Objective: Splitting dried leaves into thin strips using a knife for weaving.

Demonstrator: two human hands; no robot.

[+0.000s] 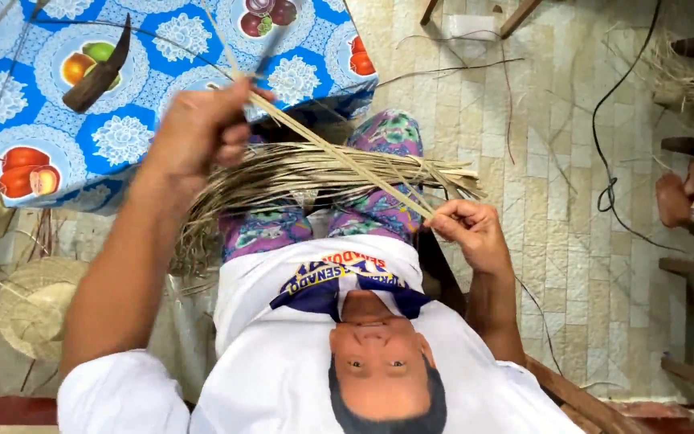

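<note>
The pale strip [339, 153] runs taut from the fisted left hand [202, 128] at ten o'clock to the pinching right hand [471, 229] at four (above the lap's dried bundle [283, 173]).

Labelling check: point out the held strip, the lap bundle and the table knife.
held strip [347, 157], head view, mid-length, above the bundle.
lap bundle [283, 173], head view, middle of the dried strips.
table knife [94, 84], head view, wooden handle.
</note>
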